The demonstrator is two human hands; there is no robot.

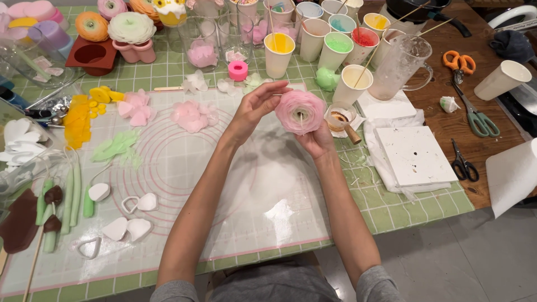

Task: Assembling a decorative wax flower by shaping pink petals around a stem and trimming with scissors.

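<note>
A pale pink layered flower point(300, 111), round with many thin petals, is held up over a translucent work mat point(246, 190). My right hand point(320, 141) grips it from below by a thin stick. My left hand point(254, 107) touches the flower's left edge with its fingertips, fingers curved around the petals. Loose pink petals point(191, 116) lie on the mat to the left.
Paper cups of coloured wax point(334, 49) and a clear jug point(398, 66) stand at the back. Finished flowers point(131, 28) sit back left. Scissors point(476, 118) and a white tile point(415, 155) lie right. Green stems point(71, 196) and heart cutters point(130, 204) lie left.
</note>
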